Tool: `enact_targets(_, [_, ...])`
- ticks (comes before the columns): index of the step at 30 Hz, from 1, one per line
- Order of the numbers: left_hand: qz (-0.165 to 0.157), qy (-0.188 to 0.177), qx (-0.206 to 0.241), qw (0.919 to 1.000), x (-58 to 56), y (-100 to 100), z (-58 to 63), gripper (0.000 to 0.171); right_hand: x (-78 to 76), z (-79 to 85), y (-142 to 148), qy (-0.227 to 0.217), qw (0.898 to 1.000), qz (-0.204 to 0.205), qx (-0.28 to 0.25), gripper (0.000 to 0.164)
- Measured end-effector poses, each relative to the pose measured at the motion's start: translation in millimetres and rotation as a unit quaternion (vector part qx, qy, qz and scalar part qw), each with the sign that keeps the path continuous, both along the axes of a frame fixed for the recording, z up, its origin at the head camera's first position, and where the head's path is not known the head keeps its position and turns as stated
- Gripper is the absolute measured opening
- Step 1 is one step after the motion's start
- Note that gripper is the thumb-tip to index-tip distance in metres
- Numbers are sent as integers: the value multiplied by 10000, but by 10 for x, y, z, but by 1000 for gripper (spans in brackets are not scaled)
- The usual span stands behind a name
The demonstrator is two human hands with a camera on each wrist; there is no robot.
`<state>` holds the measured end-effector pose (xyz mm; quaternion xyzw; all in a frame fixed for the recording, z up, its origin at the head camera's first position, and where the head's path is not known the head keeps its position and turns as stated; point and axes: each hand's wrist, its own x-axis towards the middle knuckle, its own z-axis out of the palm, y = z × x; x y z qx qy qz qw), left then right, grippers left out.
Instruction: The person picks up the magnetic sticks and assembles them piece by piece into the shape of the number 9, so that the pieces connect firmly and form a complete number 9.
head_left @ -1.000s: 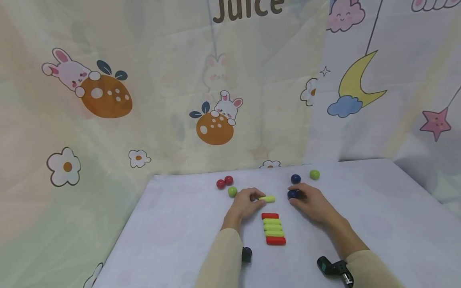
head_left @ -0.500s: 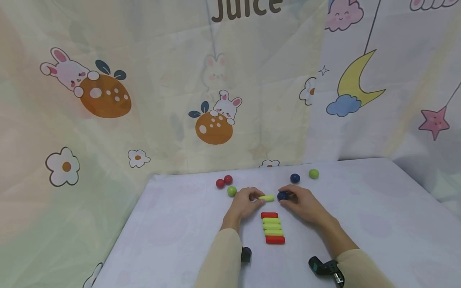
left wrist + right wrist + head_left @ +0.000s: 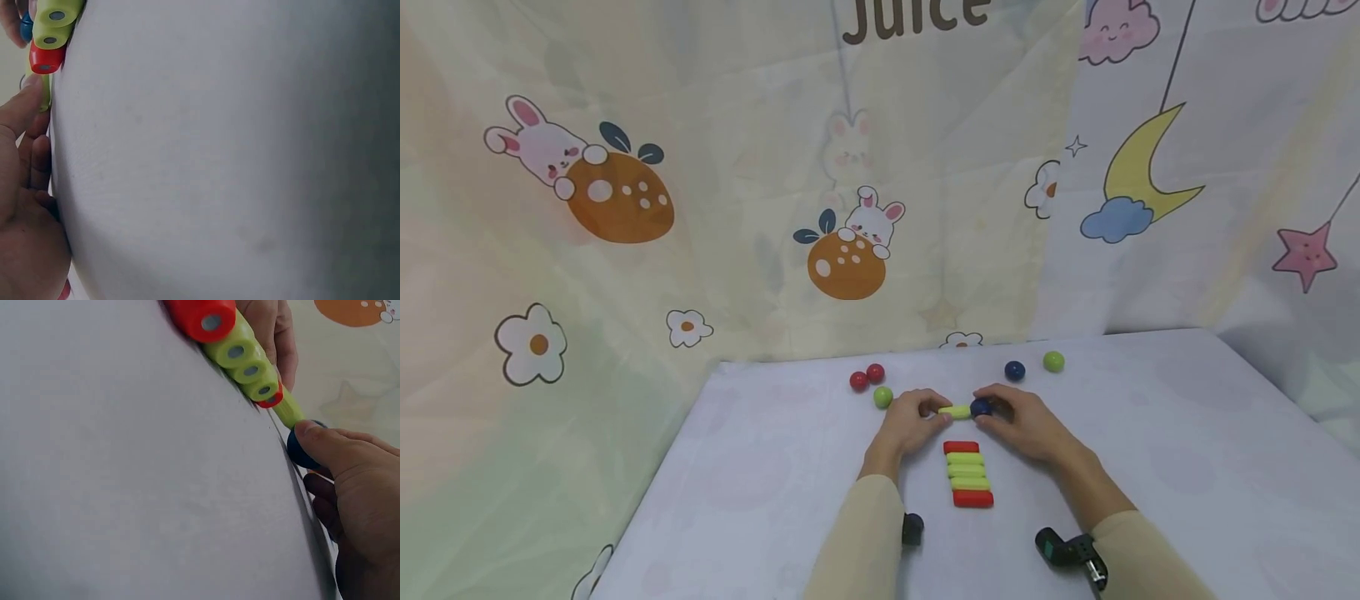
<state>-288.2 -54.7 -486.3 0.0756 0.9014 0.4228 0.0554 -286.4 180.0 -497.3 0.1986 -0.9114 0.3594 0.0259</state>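
A yellow-green rod lies crosswise between the hands, its left end pinched by my left hand between thumb and fingers. My right hand grips a dark blue ball at the rod's right end. In the right wrist view the ball meets the rod, and they look to be touching. Closer to me lies a row of short rods, yellow-green ones between two red ones. Grey discs show in the rod ends in both wrist views. The left wrist view catches only part of the left hand.
Two red balls and a green ball sit beyond the left hand. Another blue ball and a green ball lie near the back edge. A printed cloth hangs behind the white table.
My right hand has moved left with the blue ball, closing the gap to the rod's right end. The left hand and its rod have stayed nearly in place.
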Motion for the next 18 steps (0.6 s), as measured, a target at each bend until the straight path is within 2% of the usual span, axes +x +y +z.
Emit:
enact_targets(6, [68, -76, 6, 9999, -3, 62, 8, 17, -32, -41, 86, 102, 9999, 86, -29, 44])
enact_targets(11, [-106, -60, 1, 9999, -17, 69, 39, 21, -46, -68, 110, 215, 9997, -62, -48, 42])
enact_targets(18, [-322, -175, -349, 9987, 21, -43, 91, 27, -33, -80, 32, 154, 9998, -29, -103, 42])
